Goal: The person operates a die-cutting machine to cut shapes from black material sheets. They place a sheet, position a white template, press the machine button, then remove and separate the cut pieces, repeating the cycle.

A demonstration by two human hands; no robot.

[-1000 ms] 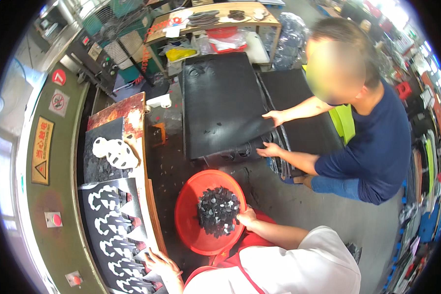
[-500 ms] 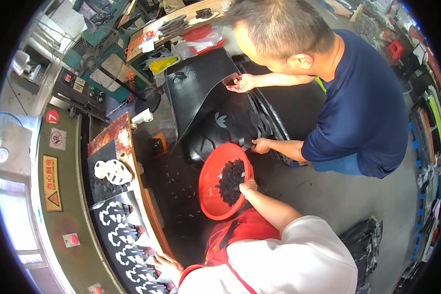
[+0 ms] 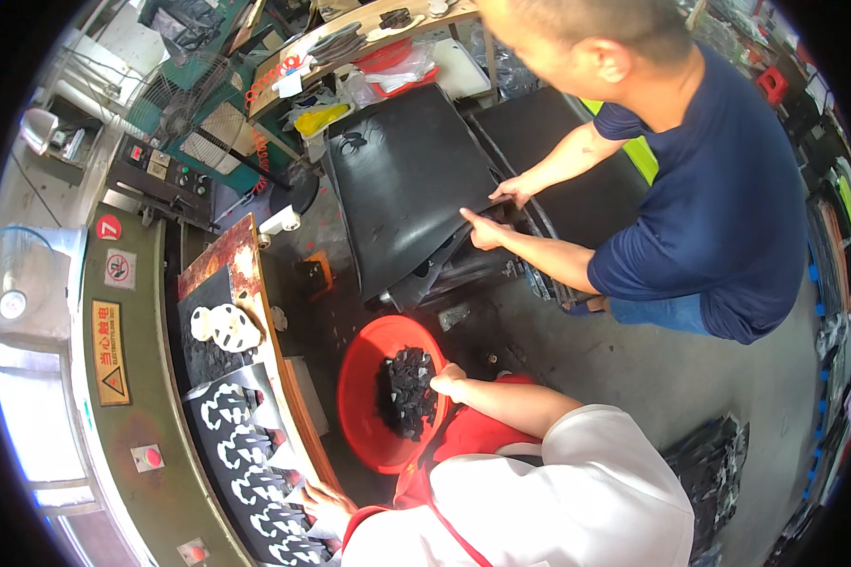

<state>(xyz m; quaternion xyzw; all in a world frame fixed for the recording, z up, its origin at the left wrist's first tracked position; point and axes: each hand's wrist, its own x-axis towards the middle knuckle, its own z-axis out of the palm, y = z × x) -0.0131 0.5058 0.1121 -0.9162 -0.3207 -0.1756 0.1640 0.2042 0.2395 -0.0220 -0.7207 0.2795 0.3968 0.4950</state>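
Note:
My right hand (image 3: 450,381) grips the rim of a round red plastic basin (image 3: 355,373), which tilts in front of my red apron. Black scraps (image 3: 412,389) are heaped inside it. Over at the lower left, my left hand (image 3: 325,503) lies at the edge of the press bench with its fingers stretched out. Beside those fingers is a black sheet (image 3: 219,472) with rows of white curvy shapes, and pale pointed offcuts (image 3: 282,457) stick out along its side. Farther up the bench sit cream-coloured pieces with holes (image 3: 229,328) on a dark pad.
A co-worker (image 3: 709,189) in a dark blue shirt handles a large black sheet (image 3: 402,180) on a stack ahead. The green press frame (image 3: 147,364) stands at left, a fan (image 3: 178,118) behind it. Black offcuts (image 3: 714,468) lie piled on the floor at right.
The red basin and my right hand have shifted left and nearer to me. The co-worker's raised sheet corner has come down over the stack. My left hand has hardly moved.

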